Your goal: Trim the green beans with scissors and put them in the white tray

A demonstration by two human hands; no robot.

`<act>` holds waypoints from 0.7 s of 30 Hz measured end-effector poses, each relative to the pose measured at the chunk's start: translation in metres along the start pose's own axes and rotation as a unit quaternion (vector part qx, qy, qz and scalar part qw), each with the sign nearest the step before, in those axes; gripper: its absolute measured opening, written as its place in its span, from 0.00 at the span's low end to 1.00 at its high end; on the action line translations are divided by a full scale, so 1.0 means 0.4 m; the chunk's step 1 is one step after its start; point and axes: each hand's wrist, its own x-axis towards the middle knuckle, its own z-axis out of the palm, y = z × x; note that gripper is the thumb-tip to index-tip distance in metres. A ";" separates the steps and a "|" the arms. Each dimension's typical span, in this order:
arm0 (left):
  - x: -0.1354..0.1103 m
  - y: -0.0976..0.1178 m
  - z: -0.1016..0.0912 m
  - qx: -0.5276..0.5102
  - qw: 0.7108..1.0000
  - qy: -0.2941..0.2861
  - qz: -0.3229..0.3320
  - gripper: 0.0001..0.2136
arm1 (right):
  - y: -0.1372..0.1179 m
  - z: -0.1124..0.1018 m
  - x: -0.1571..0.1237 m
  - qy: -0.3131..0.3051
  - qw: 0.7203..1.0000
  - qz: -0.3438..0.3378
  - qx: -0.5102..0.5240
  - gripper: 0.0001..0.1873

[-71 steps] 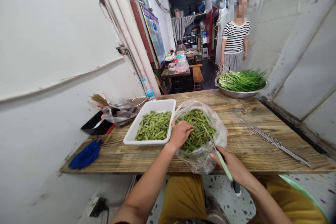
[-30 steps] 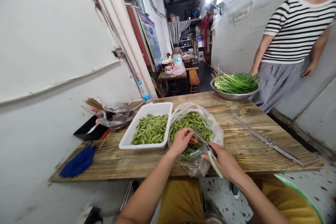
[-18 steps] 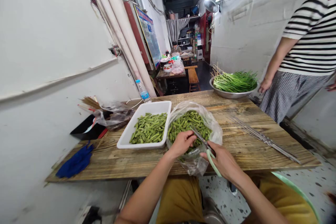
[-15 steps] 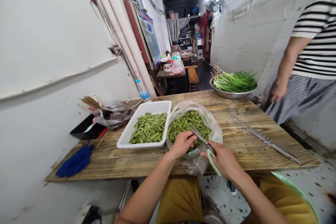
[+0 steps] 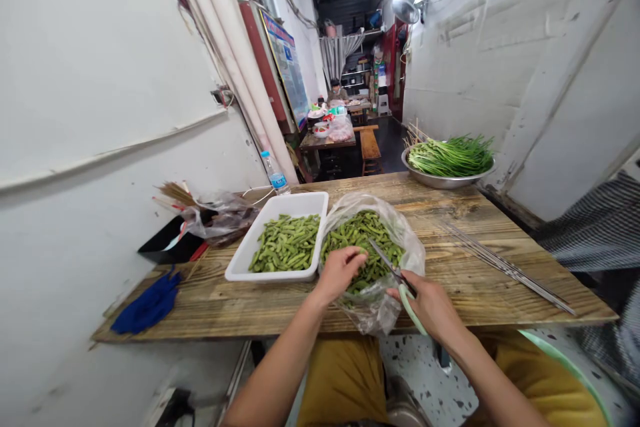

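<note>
My right hand (image 5: 431,303) grips a pair of scissors (image 5: 407,310) with pale green handles, its fingers in the loops. The blades point up and left over a clear plastic bag (image 5: 411,250) full of green edamame pods (image 5: 367,223). At the bag's left side, my left hand (image 5: 341,272) has its fingertips pinched together, with a green pod (image 5: 363,251) showing at their ends. Left of the bag, touching it, stands a white plastic tray (image 5: 239,269) that holds more pods (image 5: 285,247).
A steel bowl (image 5: 447,181) of green stalks on skewers stands far right. Metal skewers (image 5: 510,269) lie below it. Leftward are a blue cloth (image 5: 147,303), a black container (image 5: 167,243), bagged sticks (image 5: 225,217) and a water bottle (image 5: 276,175). A person's checked clothing (image 5: 590,230) shows at right.
My left hand has drawn slightly left, away from the scissor blades. The scissors have shifted a little right. The person in the striped top has moved mostly out of view at right.
</note>
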 end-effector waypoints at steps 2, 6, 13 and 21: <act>0.004 -0.004 -0.061 0.102 0.985 0.136 0.013 0.12 | 0.017 0.000 0.000 0.005 0.999 0.038 0.023 0.22; 0.017 0.001 -0.159 0.347 0.885 0.309 -0.030 0.20 | 0.036 -0.003 0.001 -0.008 0.998 0.052 0.045 0.23; 0.023 -0.019 -0.063 0.432 0.899 0.009 0.073 0.06 | 0.007 -0.002 -0.006 -0.024 0.996 0.047 0.066 0.26; 0.036 -0.019 -0.044 0.207 0.975 0.069 0.046 0.07 | 0.002 0.009 -0.011 -0.039 0.996 0.048 0.067 0.27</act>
